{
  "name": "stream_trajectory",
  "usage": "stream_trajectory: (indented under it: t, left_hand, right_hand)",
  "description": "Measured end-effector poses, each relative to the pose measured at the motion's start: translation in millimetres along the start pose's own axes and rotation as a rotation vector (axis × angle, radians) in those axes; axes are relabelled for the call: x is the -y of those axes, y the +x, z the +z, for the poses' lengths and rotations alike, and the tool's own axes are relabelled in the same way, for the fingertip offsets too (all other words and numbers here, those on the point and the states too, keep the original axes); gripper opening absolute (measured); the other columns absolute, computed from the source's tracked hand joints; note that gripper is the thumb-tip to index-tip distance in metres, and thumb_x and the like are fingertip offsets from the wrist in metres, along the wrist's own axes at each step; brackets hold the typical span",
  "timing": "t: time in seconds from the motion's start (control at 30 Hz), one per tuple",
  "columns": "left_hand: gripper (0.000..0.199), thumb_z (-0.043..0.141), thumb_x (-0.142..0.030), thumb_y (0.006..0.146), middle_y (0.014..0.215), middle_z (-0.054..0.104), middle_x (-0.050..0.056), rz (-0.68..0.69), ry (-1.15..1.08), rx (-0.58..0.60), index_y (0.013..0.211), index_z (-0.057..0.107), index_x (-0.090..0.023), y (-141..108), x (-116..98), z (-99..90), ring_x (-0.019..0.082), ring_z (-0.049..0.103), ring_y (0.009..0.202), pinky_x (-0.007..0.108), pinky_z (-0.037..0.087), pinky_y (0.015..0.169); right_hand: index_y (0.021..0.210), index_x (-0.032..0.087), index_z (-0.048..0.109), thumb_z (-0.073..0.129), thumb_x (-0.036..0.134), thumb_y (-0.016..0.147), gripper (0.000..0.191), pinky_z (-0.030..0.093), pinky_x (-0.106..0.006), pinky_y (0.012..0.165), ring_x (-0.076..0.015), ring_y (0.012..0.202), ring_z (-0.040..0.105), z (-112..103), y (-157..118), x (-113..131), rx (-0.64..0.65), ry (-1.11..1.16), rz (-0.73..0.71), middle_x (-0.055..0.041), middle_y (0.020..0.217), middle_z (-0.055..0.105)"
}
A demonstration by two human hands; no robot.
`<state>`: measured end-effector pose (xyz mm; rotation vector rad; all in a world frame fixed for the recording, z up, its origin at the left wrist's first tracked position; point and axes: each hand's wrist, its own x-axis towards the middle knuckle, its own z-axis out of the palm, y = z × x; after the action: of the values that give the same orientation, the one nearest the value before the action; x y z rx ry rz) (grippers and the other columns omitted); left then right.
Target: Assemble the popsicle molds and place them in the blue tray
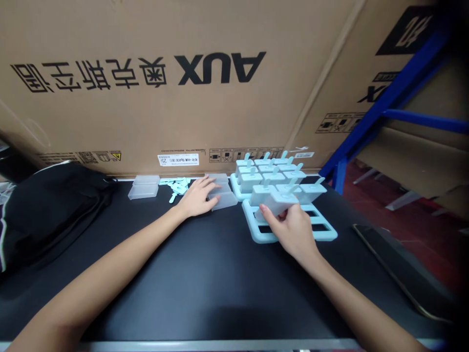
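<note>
While left hand (198, 196) lies flat on clear cups (222, 194), right hand (289, 226) pinches a mould (280, 201) over tray (293, 233)

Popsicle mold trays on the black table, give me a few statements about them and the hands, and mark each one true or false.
1. The right hand holds a popsicle mold over the front tray. True.
2. The left hand rests on a stack of clear plastic molds. True.
3. The front tray is full. False: several slots near the right hand are open.
4. The cardboard box behind the table has its AUX print upright. False: it reads upside down.
5. A black bag lies at the table's left. True.
</note>
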<state>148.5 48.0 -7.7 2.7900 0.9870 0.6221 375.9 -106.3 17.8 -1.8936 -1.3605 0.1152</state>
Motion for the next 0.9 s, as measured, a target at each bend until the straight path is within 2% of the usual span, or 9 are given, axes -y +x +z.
stream_trajectory:
  t: [0.13, 0.23, 0.37, 0.47, 0.53, 0.57, 0.67, 0.73, 0.9]
  left_hand:
    - [0.039, 0.043, -0.04, 0.098, 0.153, 0.04, 0.007, 0.016, -0.019, -0.001, 0.131, 0.055, -0.024, 0, -3, -1.9, 0.03, 0.028, 0.145, 0.054, 0.025, 0.118]
    - [0.036, 0.038, -0.038, 0.1, 0.151, 0.04, 0.008, 0.044, -0.048, -0.085, 0.129, 0.053, -0.023, -9, -5, -10.8, 0.028, 0.031, 0.143, 0.05, 0.029, 0.118]
    - [0.024, 0.041, -0.033, 0.098, 0.13, 0.054, 0.009, 0.019, -0.031, -0.178, 0.112, 0.057, -0.022, -38, 1, -29.9, 0.025, 0.049, 0.124, 0.044, 0.041, 0.108]
    - [0.016, 0.044, -0.028, 0.095, 0.114, 0.057, 0.009, -0.033, 0.061, -0.175, 0.1, 0.058, -0.021, -67, 8, -43.3, 0.025, 0.054, 0.109, 0.043, 0.046, 0.099]
    - [0.014, 0.045, -0.025, 0.093, 0.107, 0.057, 0.008, -0.075, 0.114, -0.165, 0.095, 0.058, -0.021, -81, 12, -49.4, 0.025, 0.055, 0.102, 0.042, 0.048, 0.093]
    - [0.013, 0.045, -0.025, 0.092, 0.105, 0.057, 0.008, -0.099, 0.131, -0.164, 0.095, 0.058, -0.021, -86, 14, -51.2, 0.025, 0.055, 0.1, 0.042, 0.048, 0.092]
    - [0.013, 0.046, -0.024, 0.091, 0.109, 0.056, 0.007, -0.148, 0.142, -0.157, 0.097, 0.058, -0.022, -92, 18, -52.0, 0.025, 0.054, 0.103, 0.042, 0.049, 0.093]
    - [0.014, 0.047, -0.023, 0.09, 0.114, 0.055, 0.007, -0.143, 0.128, -0.128, 0.098, 0.058, -0.023, -90, 21, -49.8, 0.026, 0.054, 0.107, 0.042, 0.048, 0.096]
    - [0.014, 0.049, -0.025, 0.089, 0.121, 0.054, 0.007, -0.167, 0.07, -0.073, 0.1, 0.058, -0.023, -88, 30, -43.8, 0.026, 0.053, 0.113, 0.042, 0.049, 0.098]
  right_hand:
    - [0.083, 0.024, 0.041, 0.055, 0.057, 0.078, 0.036, 0.044, -0.035, 0.058, -0.02, 0.06, 0.055, -12, -5, 13, -0.028, 0.055, -0.118, -0.0041, 0.074, 0.057]
    - [0.09, 0.023, 0.039, 0.05, 0.053, 0.083, 0.033, 0.046, -0.037, 0.061, -0.0215, 0.068, 0.057, -23, -7, 35, -0.014, 0.053, -0.251, -0.0076, 0.084, 0.058]
    - [0.097, 0.022, 0.037, 0.046, 0.043, 0.086, 0.025, 0.046, -0.034, 0.061, -0.0218, 0.074, 0.058, -30, 6, 84, 0.171, -0.037, -0.368, -0.0093, 0.09, 0.06]
    - [0.111, 0.017, 0.042, 0.042, 0.038, 0.086, 0.033, 0.046, -0.036, 0.069, -0.026, 0.086, 0.061, -16, 31, 126, 0.38, -0.25, -0.523, -0.0162, 0.109, 0.061]
    - [0.119, 0.013, 0.044, 0.04, 0.041, 0.087, 0.043, 0.047, -0.039, 0.072, -0.0302, 0.089, 0.063, 5, 54, 151, 0.548, -0.414, -0.554, -0.0197, 0.113, 0.062]
    - [0.123, 0.011, 0.044, 0.041, 0.045, 0.087, 0.05, 0.047, -0.041, 0.075, -0.0329, 0.093, 0.063, 16, 65, 161, 0.59, -0.492, -0.567, -0.0214, 0.114, 0.063]
    - [0.135, 0.009, 0.043, 0.045, 0.055, 0.086, 0.067, 0.046, -0.046, 0.086, -0.0385, 0.108, 0.06, 47, 93, 183, 0.638, -0.678, -0.569, -0.0236, 0.121, 0.063]
    - [0.137, 0.009, 0.045, 0.047, 0.059, 0.084, 0.073, 0.046, -0.048, 0.089, -0.039, 0.113, 0.059, 60, 104, 191, 0.646, -0.73, -0.555, -0.0235, 0.127, 0.061]
    - [0.134, 0.012, 0.053, 0.053, 0.06, 0.08, 0.073, 0.047, -0.047, 0.088, -0.0383, 0.111, 0.06, 66, 110, 190, 0.623, -0.752, -0.566, -0.0207, 0.125, 0.063]
